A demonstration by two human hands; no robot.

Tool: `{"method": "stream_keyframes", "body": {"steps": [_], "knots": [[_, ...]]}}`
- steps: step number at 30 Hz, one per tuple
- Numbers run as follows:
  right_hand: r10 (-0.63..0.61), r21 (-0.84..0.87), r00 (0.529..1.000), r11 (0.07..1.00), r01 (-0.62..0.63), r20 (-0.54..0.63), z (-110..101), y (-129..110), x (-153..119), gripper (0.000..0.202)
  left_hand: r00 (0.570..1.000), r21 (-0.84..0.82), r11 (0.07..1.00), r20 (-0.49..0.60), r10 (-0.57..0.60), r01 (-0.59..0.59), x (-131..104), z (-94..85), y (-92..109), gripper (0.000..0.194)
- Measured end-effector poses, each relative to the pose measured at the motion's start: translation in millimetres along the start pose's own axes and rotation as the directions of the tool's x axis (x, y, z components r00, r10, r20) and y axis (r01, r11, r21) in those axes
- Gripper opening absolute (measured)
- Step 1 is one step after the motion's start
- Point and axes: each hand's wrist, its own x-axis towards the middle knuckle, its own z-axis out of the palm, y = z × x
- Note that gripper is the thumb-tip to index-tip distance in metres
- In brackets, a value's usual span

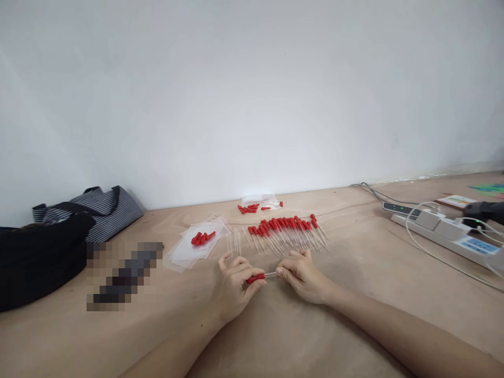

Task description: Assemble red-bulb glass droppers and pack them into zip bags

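Note:
My left hand [236, 286] pinches a red rubber bulb [255, 278] between thumb and fingers. A thin clear tube [271, 274] runs from the bulb's right end to my right hand [301, 275], whose thumb and fingers are closed on it. Just beyond my hands lies a row of clear tubes with red bulbs on their far ends [289, 226]. Several bare clear tubes [235, 241] lie to the left of that row. Loose red bulbs [202, 238] rest on a stack of clear plastic bags [181, 249].
More red bulbs [249, 209] lie by a clear bag near the wall. At the left are a striped bag [114, 207], a black cloth item [39, 262] and a pixelated dark object [128, 275]. A white power strip [449, 239] with cables is on the right.

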Motion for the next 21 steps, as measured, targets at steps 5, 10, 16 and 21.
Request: {"method": "stream_keyframes", "body": {"steps": [5, 10, 16, 21], "knots": [[-0.136, -0.034, 0.989, 0.990, 0.134, -0.056, -9.3, 7.7, -5.5, 0.015, 0.999, 0.002, 0.999, -0.014, -0.039, 0.039, -0.8, -2.7, -5.0, 0.009], [-0.241, -0.170, 0.961, 0.961, 0.217, -0.136, -6.7, 6.6, -7.2, 0.015, 1.000, 0.003, 1.000, -0.010, -0.016, 0.016, -1.2, -2.4, -0.9, 0.013], [-0.246, -0.189, 0.957, 0.958, 0.215, -0.157, 2.5, 3.7, -8.2, 0.019, 1.000, 0.003, 1.000, -0.007, 0.017, -0.017, -3.9, -0.7, 3.4, 0.016], [-0.230, -0.142, 0.965, 0.967, 0.212, -0.126, 3.7, 4.7, -9.5, 0.022, 0.997, 0.000, 0.998, 0.021, 0.070, -0.070, -4.9, -1.3, 5.9, 0.014]]}}
